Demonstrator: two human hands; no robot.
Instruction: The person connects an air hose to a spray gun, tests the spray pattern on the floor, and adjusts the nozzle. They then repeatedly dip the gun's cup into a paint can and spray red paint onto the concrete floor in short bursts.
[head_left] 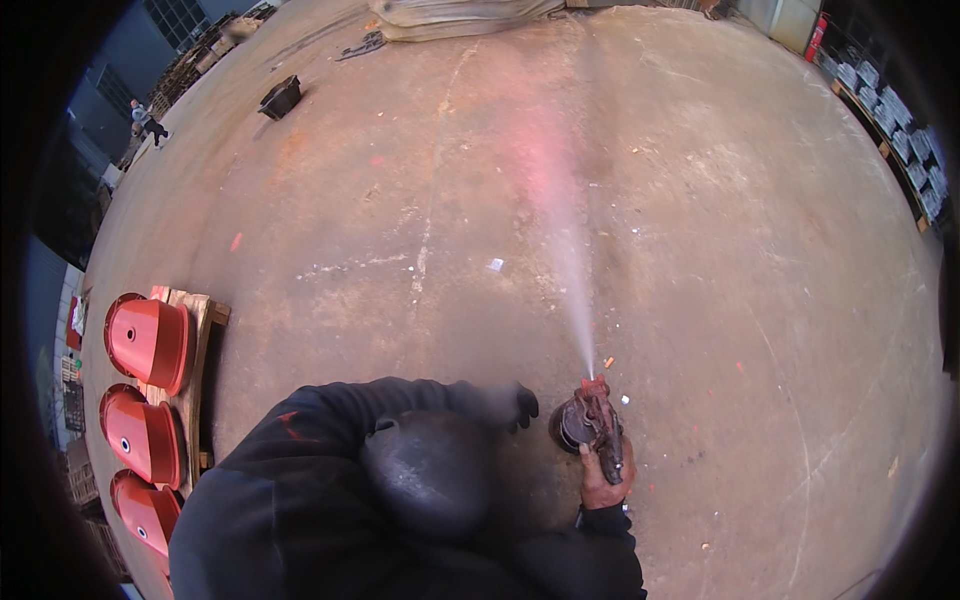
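My right hand [606,482] is bare and wrapped round the grip of a paint-stained spray gun [600,412], below and right of the middle. A round dark paint cup [572,425] sits at the gun's left side. From the red nozzle a pale spray [568,250] fans out forward, turning pink farther off. My left arm bends across in a dark sleeve [330,410]. At its end, my left hand [525,406] in a dark glove is near the cup, apart from it; blur hides most of its fingers. A dark rounded shape [430,475] covers part of my body.
Red-painted rounded housings [150,345] stand on a wooden pallet [208,310] at the left. A black bucket [280,97] is on the concrete floor [720,300] farther off. Grey metal parts [895,120] fill a pallet at the far right. Another person [148,124] is far left.
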